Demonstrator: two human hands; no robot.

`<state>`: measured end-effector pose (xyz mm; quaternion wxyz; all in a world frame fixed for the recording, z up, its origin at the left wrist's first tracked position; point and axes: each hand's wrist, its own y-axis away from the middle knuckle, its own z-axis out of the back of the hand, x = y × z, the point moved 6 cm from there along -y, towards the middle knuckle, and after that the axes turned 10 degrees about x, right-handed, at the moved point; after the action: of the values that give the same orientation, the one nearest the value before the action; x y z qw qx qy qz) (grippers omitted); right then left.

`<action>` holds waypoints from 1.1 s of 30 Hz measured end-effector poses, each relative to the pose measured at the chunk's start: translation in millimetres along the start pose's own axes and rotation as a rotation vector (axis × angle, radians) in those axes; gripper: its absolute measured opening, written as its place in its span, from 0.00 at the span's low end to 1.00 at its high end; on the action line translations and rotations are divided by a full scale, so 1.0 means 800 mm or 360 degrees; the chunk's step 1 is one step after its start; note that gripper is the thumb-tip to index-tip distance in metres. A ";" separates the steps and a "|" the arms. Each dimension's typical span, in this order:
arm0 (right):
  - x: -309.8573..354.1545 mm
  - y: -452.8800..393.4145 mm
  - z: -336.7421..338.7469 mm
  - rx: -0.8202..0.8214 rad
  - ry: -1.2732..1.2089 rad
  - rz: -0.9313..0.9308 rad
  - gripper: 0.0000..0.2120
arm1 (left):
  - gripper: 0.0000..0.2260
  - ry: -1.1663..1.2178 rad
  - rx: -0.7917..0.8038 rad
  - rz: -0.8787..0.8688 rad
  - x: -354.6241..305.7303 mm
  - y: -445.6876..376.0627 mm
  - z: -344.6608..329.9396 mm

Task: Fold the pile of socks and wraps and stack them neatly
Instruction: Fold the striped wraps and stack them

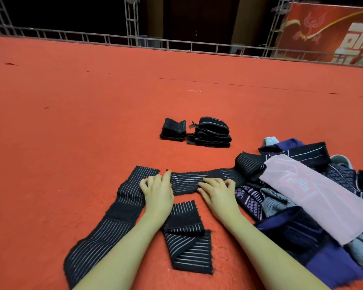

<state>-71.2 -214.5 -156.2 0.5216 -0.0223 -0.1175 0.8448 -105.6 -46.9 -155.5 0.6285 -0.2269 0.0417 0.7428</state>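
Observation:
A long black wrap with white stripes (185,181) lies stretched across the red carpet. My left hand (157,192) and my right hand (217,193) both pinch its middle section, fingers curled onto the cloth. Its left part (105,222) runs down toward me; its right end (249,165) is rolled at the pile's edge. Between my forearms lies a second striped wrap (189,239), partly folded. Farther off sit two stacks of folded black wraps (173,129) (213,132). The unfolded pile of socks and wraps (302,185) is to my right.
A pink cloth (314,189) lies on top of the pile, over purple and grey pieces. Red carpet (92,101) spreads wide to the left and ahead. A metal truss rail (176,43) and a red banner (333,32) bound the far side.

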 end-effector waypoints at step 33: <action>-0.011 -0.040 0.086 0.0061 -0.0481 -0.0025 0.08 | 0.14 -0.0064 -0.0711 -0.0264 -0.025 -0.028 0.121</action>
<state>-49.9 -220.7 -82.6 0.5048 0.1160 -0.1786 0.8366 -109.9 -26.9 -56.5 0.6224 -0.3481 -0.1551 0.6837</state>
